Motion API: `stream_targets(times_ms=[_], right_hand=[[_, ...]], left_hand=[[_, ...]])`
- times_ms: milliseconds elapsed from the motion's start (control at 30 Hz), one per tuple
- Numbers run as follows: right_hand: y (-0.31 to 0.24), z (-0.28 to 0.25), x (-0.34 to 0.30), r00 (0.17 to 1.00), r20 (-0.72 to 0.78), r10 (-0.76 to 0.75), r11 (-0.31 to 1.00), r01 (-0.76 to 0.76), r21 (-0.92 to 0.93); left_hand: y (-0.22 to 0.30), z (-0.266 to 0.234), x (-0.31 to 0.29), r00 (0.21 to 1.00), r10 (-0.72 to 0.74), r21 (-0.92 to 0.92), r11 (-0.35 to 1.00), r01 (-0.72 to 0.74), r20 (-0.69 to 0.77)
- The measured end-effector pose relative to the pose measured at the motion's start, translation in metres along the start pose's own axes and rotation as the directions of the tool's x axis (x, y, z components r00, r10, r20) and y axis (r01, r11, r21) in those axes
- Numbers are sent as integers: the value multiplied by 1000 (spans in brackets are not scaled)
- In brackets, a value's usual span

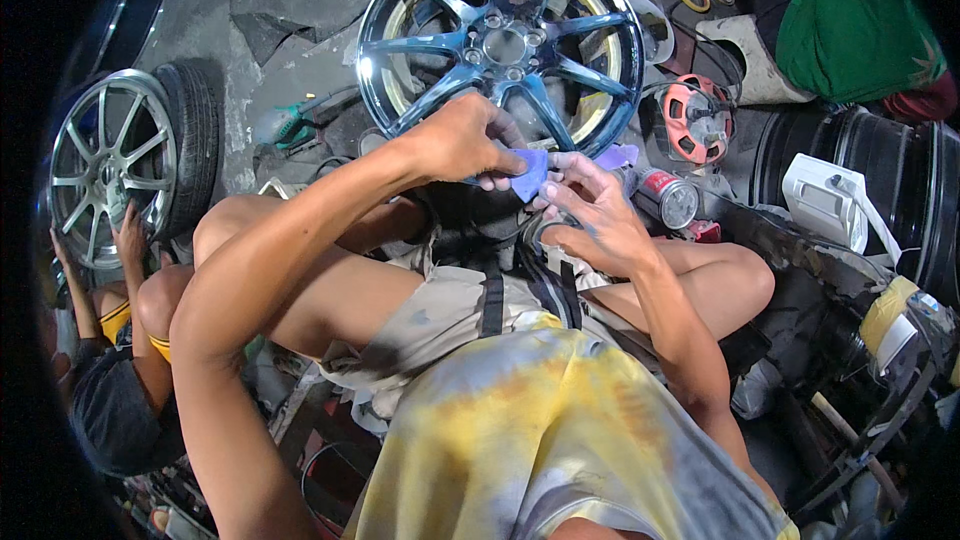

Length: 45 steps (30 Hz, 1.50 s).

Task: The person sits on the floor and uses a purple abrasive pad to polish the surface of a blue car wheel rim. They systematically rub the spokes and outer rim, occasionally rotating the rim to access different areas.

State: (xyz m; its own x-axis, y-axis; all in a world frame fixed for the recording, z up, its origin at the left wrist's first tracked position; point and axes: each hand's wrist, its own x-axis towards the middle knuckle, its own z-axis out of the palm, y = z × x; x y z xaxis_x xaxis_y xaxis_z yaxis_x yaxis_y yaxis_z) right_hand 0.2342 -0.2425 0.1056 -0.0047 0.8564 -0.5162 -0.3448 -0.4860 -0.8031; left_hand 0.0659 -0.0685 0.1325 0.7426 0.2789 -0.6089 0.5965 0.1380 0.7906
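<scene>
Between my two hands is a small folded piece of purple sheet [530,176] that looks like sandpaper. My left hand [468,143] pinches it from the left, with fingers curled and dusty. At its right edge, the thumb and fingers of my right hand [598,208] are closed against it. Just beyond my hands lies a glossy blue multi-spoke car wheel rim [463,44], face up; my left hand overlaps its near edge. Another purple piece [620,156] shows behind my right hand.
To the right are a can [668,198], an orange-red reel-like object [694,118], a white box-shaped device [825,202] and black rims [850,145]. A teal power tool [290,126] lies left. Another person's hands [130,238] touch a silver wheel [112,168]; someone in green [850,25] is far right.
</scene>
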Motion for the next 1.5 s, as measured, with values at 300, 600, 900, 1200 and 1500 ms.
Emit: stream_targets(times_ms=[300,600,900,1200,1500], right_hand=[[8,-4,5,998,58,38,986,-47,159],[-12,0,18,977,147,153,982,-133,-134],[-29,-107,138,680,-49,-732,268,221,-938],[4,-123,167,736,-332,-590,515,26,-857],[60,-37,137,879,-382,-285,900,108,-423]], left_hand=[[-8,-3,1,995,28,-159,987,-13,92],[-25,-4,5,984,175,239,957,-162,-37],[-104,-73,-9,763,-603,46,777,628,-233],[-164,-49,5,772,-450,-394,875,281,-450],[-125,-172,12,639,10,-46,996,-72,-769]])
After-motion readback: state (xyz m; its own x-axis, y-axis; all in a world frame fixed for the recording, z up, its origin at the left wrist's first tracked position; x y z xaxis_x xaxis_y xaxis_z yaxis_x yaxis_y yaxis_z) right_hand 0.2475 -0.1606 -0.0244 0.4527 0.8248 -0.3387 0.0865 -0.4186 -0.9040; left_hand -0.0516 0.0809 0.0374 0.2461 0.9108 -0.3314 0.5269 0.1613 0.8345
